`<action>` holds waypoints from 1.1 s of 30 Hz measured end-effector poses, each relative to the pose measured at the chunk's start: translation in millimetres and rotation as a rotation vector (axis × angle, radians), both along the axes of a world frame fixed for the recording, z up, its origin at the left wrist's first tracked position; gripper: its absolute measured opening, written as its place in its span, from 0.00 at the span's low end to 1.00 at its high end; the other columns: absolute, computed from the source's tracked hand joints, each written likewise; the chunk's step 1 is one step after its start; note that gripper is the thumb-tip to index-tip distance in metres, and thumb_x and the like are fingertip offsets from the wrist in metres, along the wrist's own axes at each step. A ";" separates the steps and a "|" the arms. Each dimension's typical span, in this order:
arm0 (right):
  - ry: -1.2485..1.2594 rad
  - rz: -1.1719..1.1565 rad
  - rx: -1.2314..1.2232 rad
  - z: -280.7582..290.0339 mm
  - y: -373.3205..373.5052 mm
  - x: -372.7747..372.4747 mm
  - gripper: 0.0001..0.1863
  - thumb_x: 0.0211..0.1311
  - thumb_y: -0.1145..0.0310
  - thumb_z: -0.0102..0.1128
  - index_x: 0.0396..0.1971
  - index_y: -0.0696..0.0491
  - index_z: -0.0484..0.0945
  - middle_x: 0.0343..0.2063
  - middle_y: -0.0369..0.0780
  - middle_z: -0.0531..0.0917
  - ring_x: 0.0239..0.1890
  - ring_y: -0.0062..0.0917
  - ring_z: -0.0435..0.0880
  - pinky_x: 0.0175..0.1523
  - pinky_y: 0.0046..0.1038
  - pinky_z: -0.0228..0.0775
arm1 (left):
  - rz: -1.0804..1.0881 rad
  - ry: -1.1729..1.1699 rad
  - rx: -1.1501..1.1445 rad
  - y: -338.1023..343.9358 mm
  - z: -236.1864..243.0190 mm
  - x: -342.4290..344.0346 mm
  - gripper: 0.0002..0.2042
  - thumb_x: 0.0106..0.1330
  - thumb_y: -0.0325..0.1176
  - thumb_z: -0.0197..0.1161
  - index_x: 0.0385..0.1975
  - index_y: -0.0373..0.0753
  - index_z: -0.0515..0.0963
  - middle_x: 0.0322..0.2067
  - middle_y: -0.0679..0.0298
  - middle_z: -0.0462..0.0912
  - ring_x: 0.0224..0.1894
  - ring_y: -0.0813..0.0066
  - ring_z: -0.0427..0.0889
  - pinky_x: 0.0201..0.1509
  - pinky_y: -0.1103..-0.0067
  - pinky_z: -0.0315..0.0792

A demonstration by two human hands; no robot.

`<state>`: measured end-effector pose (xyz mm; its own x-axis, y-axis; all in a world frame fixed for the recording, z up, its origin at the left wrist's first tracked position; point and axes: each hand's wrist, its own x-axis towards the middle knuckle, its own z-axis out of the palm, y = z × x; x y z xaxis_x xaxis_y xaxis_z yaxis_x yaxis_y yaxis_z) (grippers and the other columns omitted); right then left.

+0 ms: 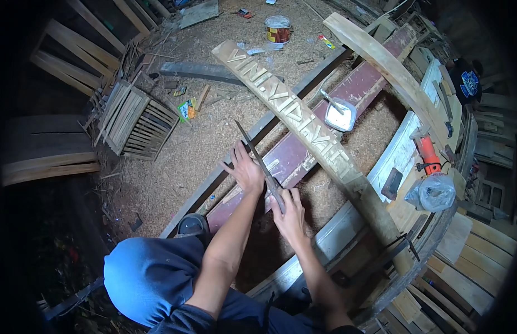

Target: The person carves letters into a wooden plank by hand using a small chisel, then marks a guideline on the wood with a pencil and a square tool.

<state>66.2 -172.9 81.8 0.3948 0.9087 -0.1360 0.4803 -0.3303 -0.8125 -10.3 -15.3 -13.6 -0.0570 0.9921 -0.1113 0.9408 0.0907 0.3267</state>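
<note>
My right hand (290,217) is closed around the handle of a long, narrow, tapered tool that looks like a handsaw (253,146). Its dark blade points away and to the left, seen almost edge-on. Close against the blade's left side is my left hand (248,172), fingers spread; anything under its palm is hidden. Both hands are over a reddish-brown plank (286,153), where a small pale strip of wood (274,165) lies right of the blade. Crossing this plank is a long wooden beam (353,178) with raised wooden letters (292,108) along it.
A square tub of white paste (340,115) with a stick in it stands beside the beam. To the right are a curved timber (381,58), an orange power tool (428,153) and a plastic bag (436,192). A slatted crate (139,119) and a paint can (278,30) sit on sawdust.
</note>
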 end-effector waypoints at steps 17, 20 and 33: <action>-0.069 0.023 0.038 5.1 -47.3 18.3 0.12 0.71 0.62 0.64 0.46 0.53 0.79 0.44 0.51 0.76 0.39 0.55 0.82 0.41 0.50 0.76 | -0.003 0.051 0.055 -2.8 7.2 -3.0 0.36 0.69 0.36 0.59 0.77 0.42 0.57 0.75 0.56 0.64 0.80 0.61 0.56 0.80 0.40 0.27; -0.036 0.017 0.040 -10.2 -11.2 6.6 0.14 0.71 0.62 0.63 0.50 0.51 0.77 0.46 0.52 0.75 0.40 0.58 0.82 0.41 0.53 0.77 | 0.016 0.051 0.087 0.1 -11.1 -1.5 0.36 0.69 0.37 0.59 0.77 0.42 0.57 0.76 0.53 0.62 0.80 0.59 0.55 0.79 0.40 0.27; -0.006 0.014 0.086 -10.8 -21.3 16.3 0.13 0.72 0.63 0.63 0.51 0.51 0.79 0.45 0.50 0.77 0.38 0.54 0.84 0.39 0.50 0.78 | 0.032 0.036 0.077 -0.4 -10.5 -3.6 0.34 0.69 0.37 0.57 0.77 0.41 0.59 0.75 0.57 0.65 0.79 0.64 0.57 0.81 0.42 0.26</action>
<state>82.6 -194.2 71.0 0.3825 0.9223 -0.0551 0.4896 -0.2529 -0.8345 -13.8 -15.7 -24.1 -0.0916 0.9953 -0.0317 0.9490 0.0969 0.3000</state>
